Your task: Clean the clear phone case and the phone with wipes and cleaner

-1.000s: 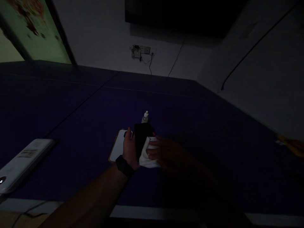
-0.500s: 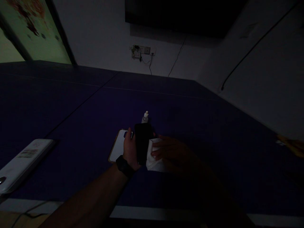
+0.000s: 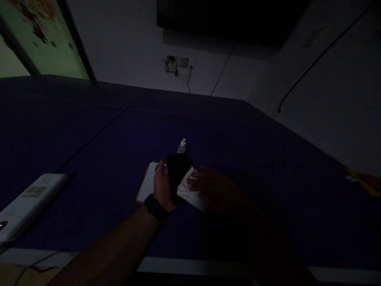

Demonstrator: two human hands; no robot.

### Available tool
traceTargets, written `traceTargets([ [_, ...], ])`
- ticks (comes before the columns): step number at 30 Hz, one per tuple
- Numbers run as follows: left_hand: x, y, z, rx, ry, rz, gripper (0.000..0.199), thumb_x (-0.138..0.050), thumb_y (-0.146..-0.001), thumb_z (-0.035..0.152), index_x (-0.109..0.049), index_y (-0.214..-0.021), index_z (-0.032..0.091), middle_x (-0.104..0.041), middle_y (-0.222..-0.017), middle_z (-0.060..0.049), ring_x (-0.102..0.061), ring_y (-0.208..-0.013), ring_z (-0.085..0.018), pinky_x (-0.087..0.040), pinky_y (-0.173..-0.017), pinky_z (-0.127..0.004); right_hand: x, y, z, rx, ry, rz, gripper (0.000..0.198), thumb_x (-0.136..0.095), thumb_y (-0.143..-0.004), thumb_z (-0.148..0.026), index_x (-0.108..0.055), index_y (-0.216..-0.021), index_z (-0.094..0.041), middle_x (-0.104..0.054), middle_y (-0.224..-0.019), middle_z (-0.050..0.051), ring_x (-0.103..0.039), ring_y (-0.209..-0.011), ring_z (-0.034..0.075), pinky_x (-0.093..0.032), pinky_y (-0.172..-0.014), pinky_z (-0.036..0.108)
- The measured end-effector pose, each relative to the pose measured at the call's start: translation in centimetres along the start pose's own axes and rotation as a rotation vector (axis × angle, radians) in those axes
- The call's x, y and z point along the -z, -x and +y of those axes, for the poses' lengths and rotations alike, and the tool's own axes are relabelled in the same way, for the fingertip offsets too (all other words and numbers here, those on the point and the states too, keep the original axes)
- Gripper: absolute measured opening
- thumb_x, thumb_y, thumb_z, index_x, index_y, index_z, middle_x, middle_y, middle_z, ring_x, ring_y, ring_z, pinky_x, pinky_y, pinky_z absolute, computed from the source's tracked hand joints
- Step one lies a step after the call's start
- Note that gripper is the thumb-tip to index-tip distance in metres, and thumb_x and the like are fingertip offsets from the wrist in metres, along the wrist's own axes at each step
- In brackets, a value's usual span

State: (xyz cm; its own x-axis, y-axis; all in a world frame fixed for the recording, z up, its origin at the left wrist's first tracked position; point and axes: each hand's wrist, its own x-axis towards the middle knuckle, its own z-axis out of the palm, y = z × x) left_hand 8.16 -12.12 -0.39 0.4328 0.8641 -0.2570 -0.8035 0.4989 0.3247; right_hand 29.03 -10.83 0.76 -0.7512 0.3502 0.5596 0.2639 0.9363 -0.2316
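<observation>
Upright above the table, a dark smartphone (image 3: pixel 177 171) is gripped by my left hand (image 3: pixel 162 186), thumb along its left edge and a dark watch on the wrist. My right hand (image 3: pixel 212 184) has a white cloth or tissue (image 3: pixel 189 192) under its fingers, against the phone's lower right side. A phone case (image 3: pixel 147 182), pale inside with a brownish rim, lies just left of my left hand. Behind the phone stands a small clear bottle (image 3: pixel 181 147) with a white cap, its lower part hidden. Deep shadow covers much of my right hand.
The dark blue table (image 3: pixel 125 135) reaches back to a wall with sockets (image 3: pixel 180 62) and hanging cables. A long white device (image 3: pixel 34 202) lies at the left. A black screen (image 3: pixel 229 20) hangs above. Something yellowish (image 3: pixel 364 182) sits at the right edge.
My right hand and the white cloth have shifted slightly left and up, so the cloth covers more of the phone's face. My left hand has barely moved.
</observation>
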Motion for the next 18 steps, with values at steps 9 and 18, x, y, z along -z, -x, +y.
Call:
traceTargets([
  [9,0.17,-0.10,0.02,-0.028,0.013,-0.036,0.084,-0.027,-0.102,0.073,-0.068,-0.142,0.011,-0.078,-0.104,-0.019,-0.074,-0.087,-0.033,-0.057,-0.084,-0.045,-0.18,0.21,0.42,-0.021,0.057,0.025,0.038,-0.056,-0.095,-0.010,-0.075,-0.125,-0.024,-0.084,-0.121,0.007,-0.077,-0.125,0.022,-0.048,-0.124,0.049],
  [18,0.75,-0.25,-0.07,-0.017,0.024,-0.039,0.085,-0.031,-0.100,0.075,-0.065,-0.145,0.012,-0.077,-0.107,-0.019,-0.074,-0.086,-0.033,-0.056,-0.083,-0.047,0.16,0.40,0.44,0.014,-0.002,-0.009,0.031,-0.061,-0.095,-0.012,-0.076,-0.119,-0.024,-0.085,-0.117,0.005,-0.075,-0.128,0.021,-0.049,-0.124,0.048],
])
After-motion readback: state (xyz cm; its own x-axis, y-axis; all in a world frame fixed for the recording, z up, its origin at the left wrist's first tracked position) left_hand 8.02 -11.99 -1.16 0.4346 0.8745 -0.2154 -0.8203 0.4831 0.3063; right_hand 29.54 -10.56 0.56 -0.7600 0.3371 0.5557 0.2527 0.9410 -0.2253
